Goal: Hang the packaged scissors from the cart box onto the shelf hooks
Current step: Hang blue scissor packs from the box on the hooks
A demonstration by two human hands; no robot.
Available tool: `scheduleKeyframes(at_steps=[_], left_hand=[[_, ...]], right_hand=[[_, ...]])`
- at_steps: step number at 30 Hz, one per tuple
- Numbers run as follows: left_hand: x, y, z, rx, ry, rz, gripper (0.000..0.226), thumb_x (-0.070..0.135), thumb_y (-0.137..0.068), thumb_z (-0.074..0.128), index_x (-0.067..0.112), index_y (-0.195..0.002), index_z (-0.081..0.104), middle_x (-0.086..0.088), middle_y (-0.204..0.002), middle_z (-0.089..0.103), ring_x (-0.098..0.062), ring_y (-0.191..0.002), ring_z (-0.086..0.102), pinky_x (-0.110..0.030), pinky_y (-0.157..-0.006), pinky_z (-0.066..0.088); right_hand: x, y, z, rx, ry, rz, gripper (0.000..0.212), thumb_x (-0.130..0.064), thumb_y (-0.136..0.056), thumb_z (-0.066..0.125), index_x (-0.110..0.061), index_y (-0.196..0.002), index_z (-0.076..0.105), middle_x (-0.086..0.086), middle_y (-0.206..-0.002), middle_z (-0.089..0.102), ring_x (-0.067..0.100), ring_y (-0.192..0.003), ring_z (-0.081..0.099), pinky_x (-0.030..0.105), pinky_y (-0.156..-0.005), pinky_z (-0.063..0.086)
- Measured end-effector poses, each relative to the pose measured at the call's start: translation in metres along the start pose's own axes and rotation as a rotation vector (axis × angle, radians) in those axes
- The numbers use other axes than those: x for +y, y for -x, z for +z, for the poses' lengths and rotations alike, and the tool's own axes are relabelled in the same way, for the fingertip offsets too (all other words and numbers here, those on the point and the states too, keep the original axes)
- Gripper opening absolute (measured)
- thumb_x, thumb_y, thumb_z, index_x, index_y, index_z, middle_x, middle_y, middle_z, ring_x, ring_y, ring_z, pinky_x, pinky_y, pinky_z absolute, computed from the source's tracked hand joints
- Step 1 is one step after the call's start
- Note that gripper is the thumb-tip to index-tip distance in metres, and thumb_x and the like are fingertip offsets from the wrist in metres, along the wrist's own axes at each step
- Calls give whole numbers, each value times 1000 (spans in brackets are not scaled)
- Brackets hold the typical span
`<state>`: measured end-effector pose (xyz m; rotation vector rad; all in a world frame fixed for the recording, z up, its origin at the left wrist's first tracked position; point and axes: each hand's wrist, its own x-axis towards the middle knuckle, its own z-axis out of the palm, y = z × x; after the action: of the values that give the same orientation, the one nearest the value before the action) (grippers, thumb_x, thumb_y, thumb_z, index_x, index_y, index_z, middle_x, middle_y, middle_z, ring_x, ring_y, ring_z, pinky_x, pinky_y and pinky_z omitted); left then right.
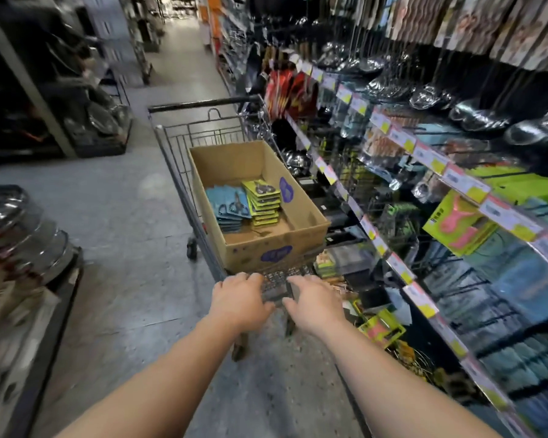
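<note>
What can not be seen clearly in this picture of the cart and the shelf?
Head view only:
- Blue scissors packs and green scissors packs in the cardboard box: stacked, so the count is hidden.
- Cart handle: covered by the left hand and right hand.
- Price tags: print too small and blurred.
- Shelf hooks: blurred, free ones uncertain.

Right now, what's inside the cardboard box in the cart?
Inside the cardboard box: a stack of blue scissor packs beside a stack of green scissor packs, the rest bare floor. Only the top packs show; the count beneath is hidden.
</note>
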<state>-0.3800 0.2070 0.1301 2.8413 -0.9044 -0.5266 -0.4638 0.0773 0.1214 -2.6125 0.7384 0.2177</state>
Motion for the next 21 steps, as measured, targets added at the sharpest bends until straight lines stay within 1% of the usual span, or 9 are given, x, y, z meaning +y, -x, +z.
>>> scheduleKeyframes(at_steps=[8,13,15,21], left_hand=[[-21,-55,-17,28,24,-87,66,60,-88,52,26,-144,40,-3,-142,48,-26,-133,43,-42,-109,34],[-11,-108,-27,31,36,-159,60,58,-88,53,25,-138,45,-5,-136,52,-27,-128,47,-41,-107,36],[-3,-133,-34,35,42,-189,61,59,-88,53,26,-139,45,-4,-137,52,-26,-129,46,-41,-107,36],[20,-205,-49,48,54,-272,66,59,-88,54,28,-145,39,-4,-143,47,-26,-133,43,-43,-112,32]], right_hand=[[-18,-76,-11,-47,19,-88,52,-47,-93,54,-35,-142,45,-2,-147,44,23,-136,39,37,-112,34],[-10,-136,-28,-73,68,-137,49,-48,-91,54,-34,-138,49,-2,-140,50,24,-131,44,36,-108,37],[-4,-163,-40,-85,94,-143,48,-48,-91,53,-34,-136,50,-1,-137,53,25,-129,46,36,-106,38],[22,-239,-76,-101,104,-183,48,-46,-93,54,-34,-139,48,-1,-144,49,24,-131,44,36,-107,36]])
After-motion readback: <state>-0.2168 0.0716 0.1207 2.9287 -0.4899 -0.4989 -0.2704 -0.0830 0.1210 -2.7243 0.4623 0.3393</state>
